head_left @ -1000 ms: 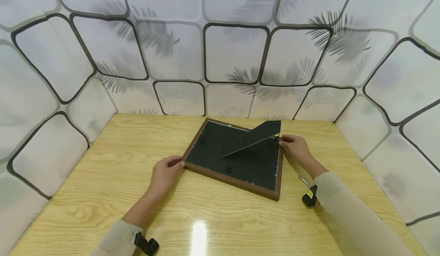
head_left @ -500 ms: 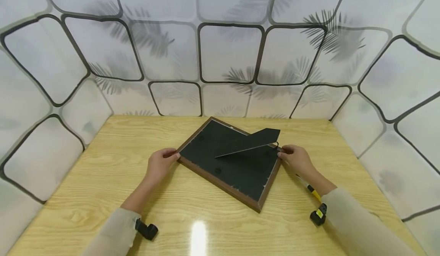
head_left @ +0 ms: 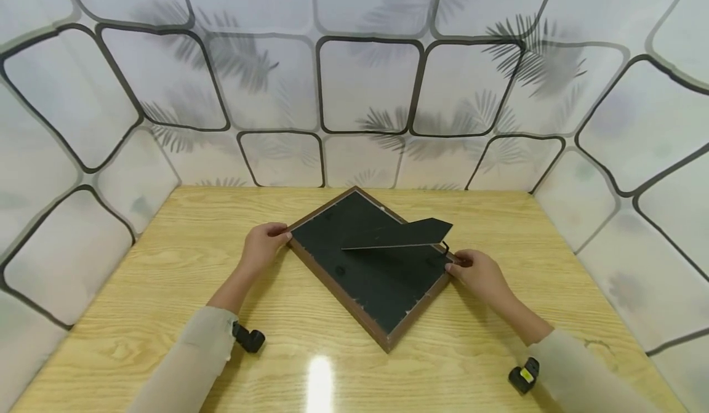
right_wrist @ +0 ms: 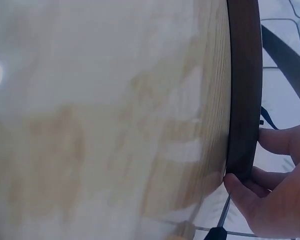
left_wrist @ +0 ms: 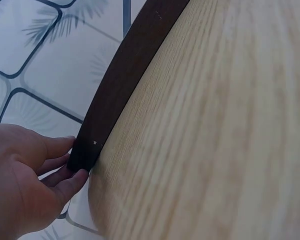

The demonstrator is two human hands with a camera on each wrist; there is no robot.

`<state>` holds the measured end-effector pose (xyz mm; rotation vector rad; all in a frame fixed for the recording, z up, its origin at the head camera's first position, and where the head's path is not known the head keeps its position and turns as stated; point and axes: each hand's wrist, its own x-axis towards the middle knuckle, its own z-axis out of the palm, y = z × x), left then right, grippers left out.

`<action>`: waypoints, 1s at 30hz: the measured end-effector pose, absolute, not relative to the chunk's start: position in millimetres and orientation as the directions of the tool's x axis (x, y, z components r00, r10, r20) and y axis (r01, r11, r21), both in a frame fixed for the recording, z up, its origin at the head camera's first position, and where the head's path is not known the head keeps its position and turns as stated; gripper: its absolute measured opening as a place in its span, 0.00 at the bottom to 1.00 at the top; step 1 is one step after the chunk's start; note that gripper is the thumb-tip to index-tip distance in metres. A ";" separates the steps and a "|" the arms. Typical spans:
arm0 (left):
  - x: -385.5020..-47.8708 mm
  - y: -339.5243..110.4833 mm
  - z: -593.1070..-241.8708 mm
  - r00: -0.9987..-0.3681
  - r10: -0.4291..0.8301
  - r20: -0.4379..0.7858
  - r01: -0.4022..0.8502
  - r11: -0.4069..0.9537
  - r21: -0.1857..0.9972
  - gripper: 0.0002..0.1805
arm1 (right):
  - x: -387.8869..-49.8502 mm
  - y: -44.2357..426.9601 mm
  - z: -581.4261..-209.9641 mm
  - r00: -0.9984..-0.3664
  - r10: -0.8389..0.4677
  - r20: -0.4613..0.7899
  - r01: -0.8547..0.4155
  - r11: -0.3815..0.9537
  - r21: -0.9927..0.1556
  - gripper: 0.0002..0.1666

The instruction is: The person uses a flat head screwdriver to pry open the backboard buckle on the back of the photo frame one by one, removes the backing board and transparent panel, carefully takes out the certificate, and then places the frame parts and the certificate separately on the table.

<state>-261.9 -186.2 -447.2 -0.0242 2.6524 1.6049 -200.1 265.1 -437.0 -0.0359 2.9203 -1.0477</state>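
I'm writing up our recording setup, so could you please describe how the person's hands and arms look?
The left hand and right hand are bare, with no gloves showing. The left sleeve and right sleeve are long and pale beige. A small black device sits at the left sleeve's end; a similar black unit at the right one's bears a yellow patch.

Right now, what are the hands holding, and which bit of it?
The frame, by two opposite corners: the left hand pinches its left corner, and the right hand pinches its right corner.
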 end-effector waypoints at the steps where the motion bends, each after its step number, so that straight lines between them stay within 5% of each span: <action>1: -262.7 -186.2 -447.1 -0.999 0.006 -0.045 -0.037 0.463 0.886 0.23 | -199.0 264.3 -436.6 -0.999 -0.038 -0.033 -0.009 0.774 -0.633 0.27; 16: -199.8 -152.2 -446.4 -0.991 -0.098 -0.090 -0.114 0.279 0.953 0.36 | -251.9 264.9 -436.4 -0.988 -0.119 -0.099 0.003 0.628 -0.778 0.19; 30: -178.5 -118.9 -456.4 -0.990 -0.077 -0.119 -0.131 0.183 0.974 0.34 | -281.0 267.7 -448.9 -0.983 -0.137 -0.119 0.027 0.539 -0.842 0.22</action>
